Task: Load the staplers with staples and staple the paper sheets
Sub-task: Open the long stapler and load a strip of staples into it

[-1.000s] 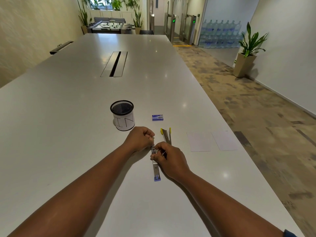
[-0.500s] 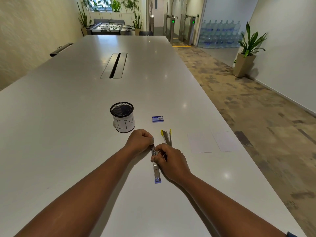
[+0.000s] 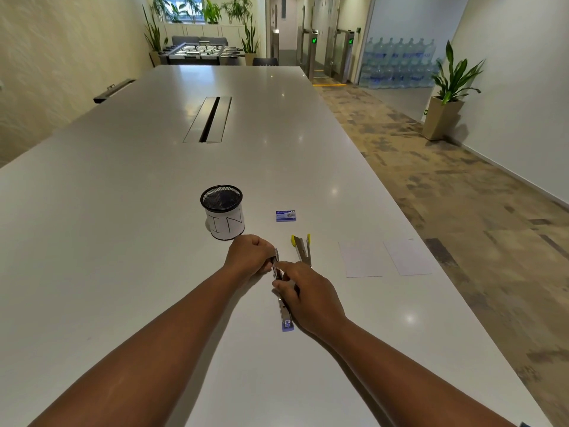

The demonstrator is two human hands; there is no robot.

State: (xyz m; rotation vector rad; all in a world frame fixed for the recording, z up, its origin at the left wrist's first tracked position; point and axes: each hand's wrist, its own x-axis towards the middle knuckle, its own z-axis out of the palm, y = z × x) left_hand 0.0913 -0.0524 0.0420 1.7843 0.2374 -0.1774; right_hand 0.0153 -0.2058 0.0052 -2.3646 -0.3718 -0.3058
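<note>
Compared with half a second back, not much has shifted: our right hand (image 3: 311, 295) has slid a touch further up along the blue stapler (image 3: 284, 315), so its index finger now reaches toward the left hand, while the left hand (image 3: 251, 255) sits in about the same spot. The blue stapler lies opened out flat on the white surface (image 3: 123, 241), running away from us, with its blue end nearest us and its far end tucked between the two hands. Our left hand is curled into a fist around that far end, fingers wrapped tight on it. Our right hand lies over the middle of the stapler, thumb and fingers pinching something at the rail; we can't tell if there's a staple strip in there, it's too small. Both forearms come in from the bottom edge and meet in a V. Count-wise: two staplers, the blue one and a yellow stapler (image 3: 303, 249) lying open in a V just beyond the right hand. Two paper sheets (image 3: 360, 258) side by side further right, close together. One little blue staple box (image 3: 286, 216) past the staplers, and one black mesh cup (image 3: 223, 212) with a paper label marked "IN" just beyond the left hand.
</note>
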